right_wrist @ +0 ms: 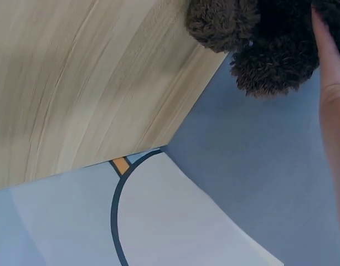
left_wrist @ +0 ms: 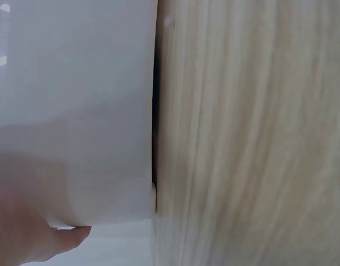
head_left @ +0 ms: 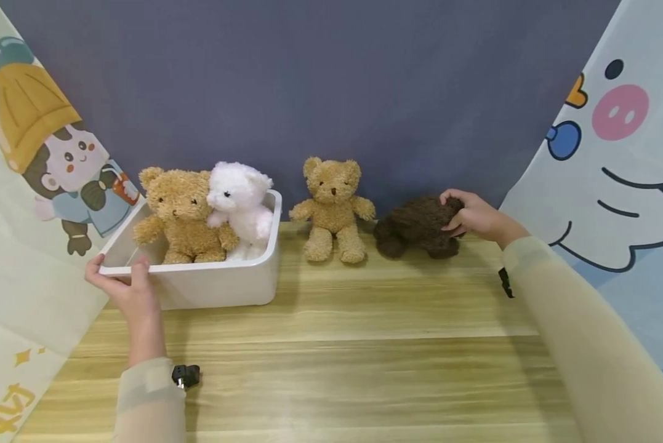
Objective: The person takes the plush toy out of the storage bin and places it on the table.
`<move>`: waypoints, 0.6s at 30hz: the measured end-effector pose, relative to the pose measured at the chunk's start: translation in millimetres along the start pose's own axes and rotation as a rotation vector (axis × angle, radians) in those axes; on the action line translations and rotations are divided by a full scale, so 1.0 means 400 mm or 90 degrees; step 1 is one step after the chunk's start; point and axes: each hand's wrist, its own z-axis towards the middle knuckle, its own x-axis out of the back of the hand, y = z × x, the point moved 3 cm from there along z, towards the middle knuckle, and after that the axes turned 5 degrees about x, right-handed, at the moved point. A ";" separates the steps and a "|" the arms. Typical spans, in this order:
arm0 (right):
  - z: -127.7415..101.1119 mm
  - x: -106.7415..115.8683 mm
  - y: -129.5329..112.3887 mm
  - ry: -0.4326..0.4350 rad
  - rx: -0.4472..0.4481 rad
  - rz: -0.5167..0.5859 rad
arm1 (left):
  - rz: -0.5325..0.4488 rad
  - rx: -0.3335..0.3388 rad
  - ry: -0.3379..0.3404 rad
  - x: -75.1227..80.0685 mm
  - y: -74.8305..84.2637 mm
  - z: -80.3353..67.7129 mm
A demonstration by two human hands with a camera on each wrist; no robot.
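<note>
My left hand (head_left: 128, 292) grips the front left corner of a white bin (head_left: 215, 286), thumb over the rim and fingers around the outside. Inside the bin a tan teddy bear (head_left: 181, 209) sits beside a white plush toy (head_left: 242, 200) that faces left. Over at the right, my right hand (head_left: 478, 215) grips a dark brown plush toy (head_left: 414, 224), which lies tipped over by the back wall. Its shaggy brown fur (right_wrist: 275, 64) shows close up in the right wrist view, while its face is hidden.
Between the bin and the brown toy, another tan teddy bear (head_left: 333, 212) sits upright against the dark grey backdrop (head_left: 331, 80). Cartoon-printed panels (head_left: 630, 184) flank the wooden tabletop (head_left: 331, 357) on both sides. A small black device (head_left: 186, 375) is on the left wrist.
</note>
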 end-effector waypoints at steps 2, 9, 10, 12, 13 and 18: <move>-0.002 0.009 -0.006 0.008 -0.008 0.026 | 0.001 0.001 -0.003 -0.001 0.002 -0.002; 0.021 0.000 -0.024 0.066 -0.013 0.044 | 0.015 0.004 -0.006 0.005 0.002 -0.004; 0.029 -0.005 -0.022 0.077 -0.013 0.032 | 0.013 0.003 -0.005 0.007 0.001 -0.004; 0.045 -0.016 -0.017 0.103 -0.012 0.004 | 0.012 0.003 -0.005 0.011 -0.003 -0.004; 0.052 -0.021 -0.015 0.118 -0.012 -0.014 | 0.012 0.002 -0.004 0.012 -0.004 -0.005; 0.074 -0.038 -0.019 0.176 -0.014 -0.111 | 0.002 -0.009 -0.013 0.006 -0.003 -0.003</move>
